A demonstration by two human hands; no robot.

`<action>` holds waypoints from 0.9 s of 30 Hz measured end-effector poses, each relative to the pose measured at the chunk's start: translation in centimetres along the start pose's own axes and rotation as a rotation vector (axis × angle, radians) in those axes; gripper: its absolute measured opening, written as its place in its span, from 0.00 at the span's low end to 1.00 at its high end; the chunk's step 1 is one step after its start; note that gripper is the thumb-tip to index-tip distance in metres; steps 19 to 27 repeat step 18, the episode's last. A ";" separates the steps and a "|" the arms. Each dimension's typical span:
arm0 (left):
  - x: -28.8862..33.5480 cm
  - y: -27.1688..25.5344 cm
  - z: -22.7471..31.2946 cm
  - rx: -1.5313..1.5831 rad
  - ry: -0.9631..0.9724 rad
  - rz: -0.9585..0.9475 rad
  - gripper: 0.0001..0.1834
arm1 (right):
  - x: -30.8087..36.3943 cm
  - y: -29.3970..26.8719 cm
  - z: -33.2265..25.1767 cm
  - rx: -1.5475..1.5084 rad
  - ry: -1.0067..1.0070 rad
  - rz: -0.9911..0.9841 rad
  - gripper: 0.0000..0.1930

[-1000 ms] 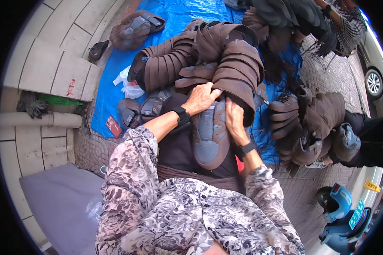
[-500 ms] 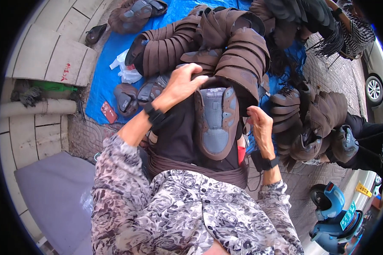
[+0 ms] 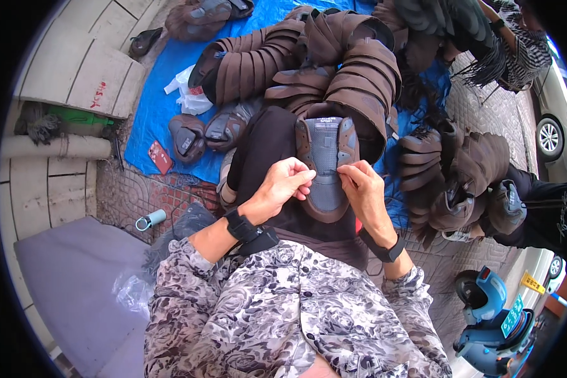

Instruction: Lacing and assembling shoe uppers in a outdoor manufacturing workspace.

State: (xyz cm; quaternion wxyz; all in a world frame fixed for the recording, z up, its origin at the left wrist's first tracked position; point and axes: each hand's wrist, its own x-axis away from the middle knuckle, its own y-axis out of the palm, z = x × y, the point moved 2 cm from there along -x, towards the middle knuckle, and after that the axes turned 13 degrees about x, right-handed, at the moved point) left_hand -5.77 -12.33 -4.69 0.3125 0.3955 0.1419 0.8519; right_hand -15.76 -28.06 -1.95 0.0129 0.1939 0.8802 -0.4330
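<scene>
A brown and grey shoe upper [image 3: 325,148] lies across my lap, its tongue up and its rounded toe towards me. Over its left eyelet edge, my left hand [image 3: 288,181] is closed in a pinch. My right hand [image 3: 365,194] pinches at the opposite eyelet edge, level with the left. Whatever thin thing the fingertips hold is too small to make out. Just beyond the shoe upper, a curved stack of nested brown uppers [image 3: 365,79] reaches away from my knees.
More uppers [image 3: 258,63] lie on a blue tarp [image 3: 148,129], near a white plastic bag [image 3: 192,94] and a red phone [image 3: 160,157]. A light-blue bottle [image 3: 150,220] lies left of me. Another stack [image 3: 479,167] stands right, and a person [image 3: 520,47] is at the upper right.
Both hands have come towards me and inward, from the shoe upper's far end and right side to its two eyelet edges. The fingers are now pinched.
</scene>
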 end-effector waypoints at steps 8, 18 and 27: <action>-1.3 0.2 0.1 -0.195 -0.005 0.015 0.11 | 0.3 0.1 0.2 -0.012 0.029 -0.041 0.05; -1.7 0.2 0.0 -0.249 0.002 0.049 0.12 | 0.2 0.8 0.5 -0.051 0.102 -0.033 0.05; -1.7 0.2 0.0 -0.249 0.002 0.049 0.12 | 0.2 0.8 0.5 -0.051 0.102 -0.033 0.05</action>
